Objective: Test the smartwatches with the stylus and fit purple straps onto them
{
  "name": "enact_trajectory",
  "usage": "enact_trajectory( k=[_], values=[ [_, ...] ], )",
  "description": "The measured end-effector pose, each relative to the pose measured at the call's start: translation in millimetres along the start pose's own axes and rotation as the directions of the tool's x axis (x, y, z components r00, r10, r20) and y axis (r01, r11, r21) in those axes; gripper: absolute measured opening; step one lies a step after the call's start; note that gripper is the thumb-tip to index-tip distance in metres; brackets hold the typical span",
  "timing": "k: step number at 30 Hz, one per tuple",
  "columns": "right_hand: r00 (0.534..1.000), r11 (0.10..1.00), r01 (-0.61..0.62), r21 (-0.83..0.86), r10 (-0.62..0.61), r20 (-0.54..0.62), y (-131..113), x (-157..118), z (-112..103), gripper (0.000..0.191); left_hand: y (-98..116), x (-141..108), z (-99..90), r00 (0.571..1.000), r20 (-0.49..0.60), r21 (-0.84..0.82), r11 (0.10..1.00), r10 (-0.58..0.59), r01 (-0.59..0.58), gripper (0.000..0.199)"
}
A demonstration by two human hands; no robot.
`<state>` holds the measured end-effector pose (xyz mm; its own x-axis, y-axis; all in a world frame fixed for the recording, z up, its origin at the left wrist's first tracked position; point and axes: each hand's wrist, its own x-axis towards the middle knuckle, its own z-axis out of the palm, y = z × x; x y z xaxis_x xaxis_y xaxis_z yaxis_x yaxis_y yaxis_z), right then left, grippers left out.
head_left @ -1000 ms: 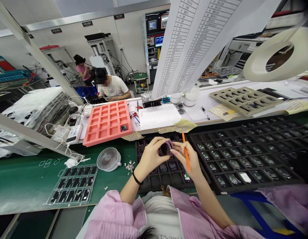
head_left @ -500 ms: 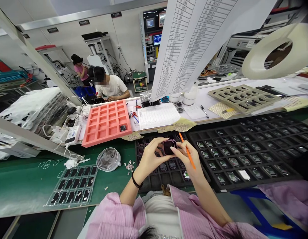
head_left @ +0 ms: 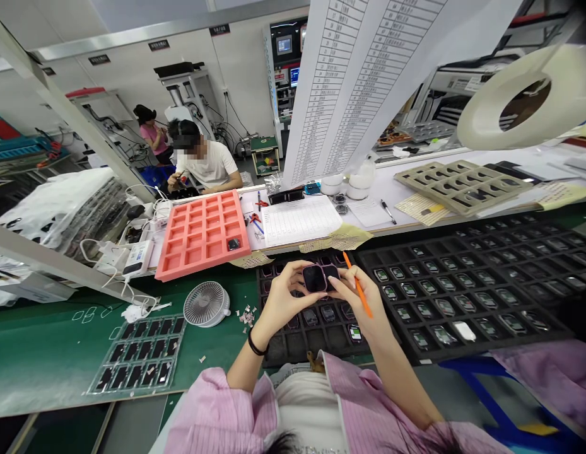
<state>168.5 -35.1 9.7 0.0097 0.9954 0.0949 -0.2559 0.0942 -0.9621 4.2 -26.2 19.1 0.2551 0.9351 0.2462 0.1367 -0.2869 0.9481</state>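
My left hand (head_left: pixel 284 295) is closed on a dark, square watch face (head_left: pixel 314 278) with a pinkish rim, gripping it between thumb and fingers. Right beside it, a second dark, rounded-square watch part (head_left: pixel 330 273) sits at the fingertips of my right hand (head_left: pixel 357 296). An orange stick-like tool (head_left: pixel 357 285) is held slantwise in that same right hand. Both hands are above a black compartment tray (head_left: pixel 297 345) with several watch parts in it. Whether the two dark pieces are joined or only touch, I cannot tell.
A larger black tray (head_left: pixel 403 345) of watch parts lies to the right. A small fan (head_left: pixel 206 304) and a clear tray of black pieces (head_left: pixel 140 353) stand left on the green mat. Behind are a pink tray (head_left: pixel 202 234), papers and a hanging sheet (head_left: pixel 349 82). A co-worker (head_left: pixel 212 165) sits beyond.
The watch face in my left hand has shifted slightly left, and a second dark part now shows beside it at my right fingers. The orange tool stays in my right hand.
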Motion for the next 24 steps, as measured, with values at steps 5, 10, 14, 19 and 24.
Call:
enact_trajectory(
  k=[5, 10, 14, 19, 24],
  values=[
    [1.0, 1.0, 0.012, 0.026, -0.012, -0.014, -1, 1, 0, 0.048, -3, 1, 0.9, 0.998, -0.046, -0.037, 0.998, -0.044, 0.042, 0.048],
    [1.0, 0.999, 0.001, 0.048, 0.0, -0.022, 3, 0, -2, 0.047, -10, 4, -1.1, 0.99, -0.076, -0.125, 0.987, -0.114, 0.104, 0.056],
    [0.994, 0.997, 0.072, -0.034, -0.074, -0.077, 8, 0, -5, 0.047, -9, 1, -2.7, 0.991, -0.076, -0.124, 0.987, -0.111, 0.101, 0.051],
    [0.988, 0.99, 0.144, -0.01, -0.144, -0.057, 8, -7, -7, 0.049, 4, -13, -0.1, 0.977, -0.182, 0.055, 0.993, 0.109, -0.101, 0.045],
    [0.992, 0.992, 0.121, -0.041, -0.122, -0.031, 11, -13, -10, 0.052, 8, -23, 0.1, 0.961, -0.185, 0.176, 0.969, 0.207, -0.175, 0.034]
  ],
)
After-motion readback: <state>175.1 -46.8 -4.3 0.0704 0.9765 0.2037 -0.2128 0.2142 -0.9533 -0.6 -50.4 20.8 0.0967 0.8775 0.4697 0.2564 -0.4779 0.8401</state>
